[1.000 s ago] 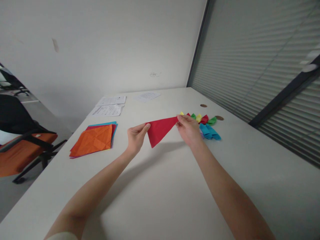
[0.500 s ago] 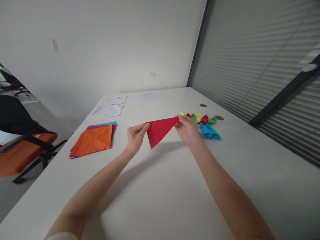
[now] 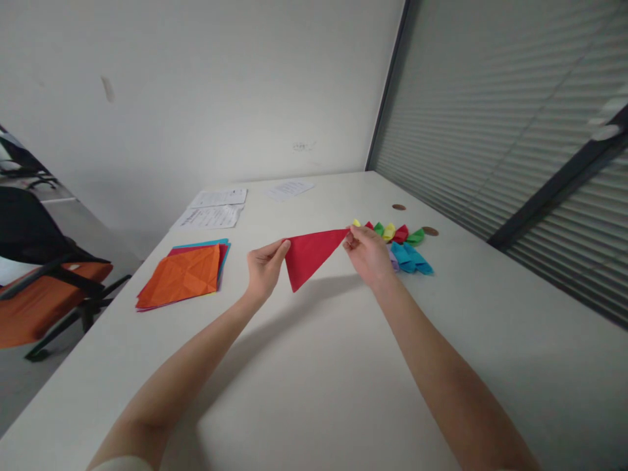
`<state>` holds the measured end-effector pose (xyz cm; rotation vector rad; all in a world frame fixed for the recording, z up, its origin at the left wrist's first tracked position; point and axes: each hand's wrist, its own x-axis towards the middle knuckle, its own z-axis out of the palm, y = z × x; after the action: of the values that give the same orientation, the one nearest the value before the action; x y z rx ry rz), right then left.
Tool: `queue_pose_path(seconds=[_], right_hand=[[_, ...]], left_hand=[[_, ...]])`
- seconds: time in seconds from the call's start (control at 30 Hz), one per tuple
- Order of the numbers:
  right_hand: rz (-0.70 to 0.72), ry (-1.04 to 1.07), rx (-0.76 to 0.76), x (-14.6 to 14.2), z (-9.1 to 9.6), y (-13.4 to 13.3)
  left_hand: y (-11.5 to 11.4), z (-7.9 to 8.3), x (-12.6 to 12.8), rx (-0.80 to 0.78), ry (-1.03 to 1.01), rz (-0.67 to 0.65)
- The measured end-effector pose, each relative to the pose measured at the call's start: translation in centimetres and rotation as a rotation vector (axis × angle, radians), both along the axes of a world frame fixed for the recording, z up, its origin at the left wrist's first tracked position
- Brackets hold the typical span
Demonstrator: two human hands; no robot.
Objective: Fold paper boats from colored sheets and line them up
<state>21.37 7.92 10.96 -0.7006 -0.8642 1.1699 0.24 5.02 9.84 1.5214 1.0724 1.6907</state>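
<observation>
A red paper triangle (image 3: 310,254) hangs in the air above the white table (image 3: 318,366), point down. My left hand (image 3: 263,269) pinches its left corner. My right hand (image 3: 367,254) pinches its right corner with fingers closed. Just behind my right hand lies a cluster of small folded paper pieces (image 3: 408,247) in yellow, green, red, blue and purple.
A stack of coloured square sheets with a creased orange one on top (image 3: 182,275) lies to the left. Printed white papers (image 3: 216,208) sit at the far side. An orange and black office chair (image 3: 34,288) stands left of the table. Window blinds (image 3: 515,118) line the right side.
Both hands and the red triangle have shifted slightly left, and the corners have come a little closer together. Nothing else moved.
</observation>
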Motion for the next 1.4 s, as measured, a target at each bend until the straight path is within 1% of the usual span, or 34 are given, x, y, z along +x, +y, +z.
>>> queue_pose_path(seconds=[0.1, 0.17, 0.2, 0.27, 0.3, 0.37, 0.43, 0.5, 0.6, 0.7, 0.83, 0.97, 1.07, 1.17, 1.23, 1.4], right_hand=[[-0.075, -0.025, 0.017, 0.5, 0.0, 0.2], [-0.192, -0.074, 0.045, 0.9, 0.3, 0.2], [-0.263, -0.123, 0.075, 1.1, 0.5, 0.1], [-0.365, -0.303, 0.175, 1.4, 1.2, -0.6], [-0.355, -0.451, 0.243, 1.4, 1.6, -1.0], [-0.19, -0.769, 0.402, 1.1, 2.5, -2.1], [-0.066, -0.946, 0.498, 0.5, 3.0, -3.0], [-0.024, -1.043, 0.564, -0.2, 3.1, -3.6], [0.033, -1.109, 0.622, -0.9, 2.7, -3.7], [0.046, -1.144, 0.657, -1.1, 2.1, -3.5], [0.025, -1.21, 0.727, -1.2, 2.0, -3.4], [-0.019, -1.377, 0.786, -1.4, 2.3, -3.8], [-0.066, -1.48, 0.811, -1.4, 2.2, -3.9], [-0.098, -1.472, 0.812, -1.2, 2.0, -3.8], [-0.106, -1.431, 0.794, -0.9, 1.9, -3.6], [-0.055, -1.307, 0.735, -0.4, 1.9, -3.4]], left_hand=[[0.4, 0.2, -0.7, 0.012, 0.028, 0.062], [0.4, 0.3, -1.0, 0.021, 0.102, 0.086], [0.4, 0.4, -1.1, 0.021, 0.153, 0.077], [0.1, 0.5, -1.0, 0.006, 0.264, 0.01], [-0.1, 0.6, -0.9, -0.006, 0.317, -0.041], [-0.5, 0.6, -0.5, -0.025, 0.416, -0.14], [-1.0, 0.6, 0.0, -0.027, 0.5, -0.211], [-1.2, 0.5, 0.4, -0.017, 0.551, -0.244], [-1.3, 0.2, 0.9, 0.002, 0.586, -0.249], [-1.1, -0.1, 1.0, 0.04, 0.598, -0.234], [-1.1, -0.1, 1.0, 0.069, 0.617, -0.223], [-1.1, 0.2, 1.3, 0.053, 0.618, -0.223], [-1.1, 0.2, 1.4, 0.016, 0.571, -0.226], [-1.0, 0.2, 1.4, -0.02, 0.52, -0.251], [-1.0, 0.3, 1.3, -0.028, 0.529, -0.272], [-1.2, 0.4, 1.0, -0.002, 0.577, -0.269]])
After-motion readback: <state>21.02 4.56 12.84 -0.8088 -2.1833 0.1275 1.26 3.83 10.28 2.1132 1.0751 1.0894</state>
